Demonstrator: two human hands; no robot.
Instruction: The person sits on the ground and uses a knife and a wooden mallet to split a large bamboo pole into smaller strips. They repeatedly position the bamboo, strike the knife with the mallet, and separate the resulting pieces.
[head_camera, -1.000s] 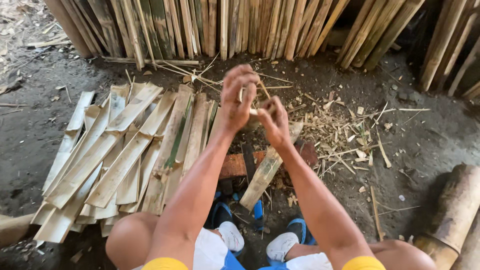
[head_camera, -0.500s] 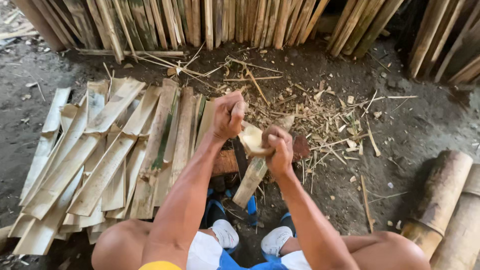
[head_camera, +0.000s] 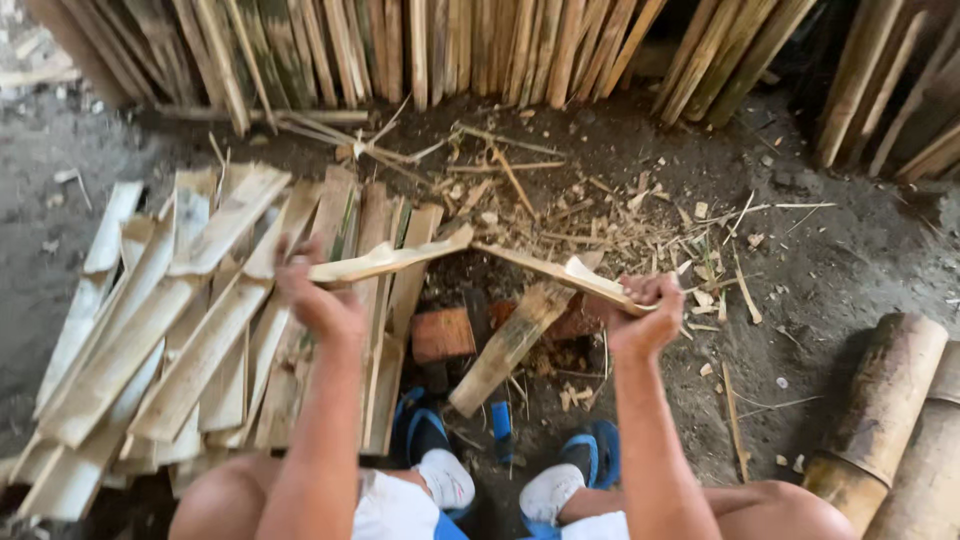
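We are holding two split bamboo strips, one in each hand, raised above the ground in front of our knees. The left strip (head_camera: 390, 260) is running from our left hand (head_camera: 318, 300) up and to the right; the right strip (head_camera: 560, 275) is running from our right hand (head_camera: 640, 315) up and to the left. Their far tips are meeting, or nearly meeting, near the middle, so the two long axes are forming a shallow peak pointing away from us. We cannot tell whether the tips are touching.

Our left hand is clenching around the near end of its strip, fingers wrapped over the top. Our right hand is gripping the near end of the other strip the same way, with the pale inner face of the bamboo showing just above the knuckles. Each strip is lying inward from its own hand, so neither hand is nearer the other's piece.

Below the strips, a thicker bamboo piece (head_camera: 510, 345) is leaning against a red brick (head_camera: 442, 335), just ahead of our blue sandals (head_camera: 600, 450). To the left, a stack of flat slats (head_camera: 190, 330) is lying close beside our left forearm, leaving little room that way. To the right, the dirt floor (head_camera: 820, 270) is carrying only chips and slivers until the round bamboo logs (head_camera: 880, 410). Upright slats (head_camera: 450, 50) are lining the far edge.
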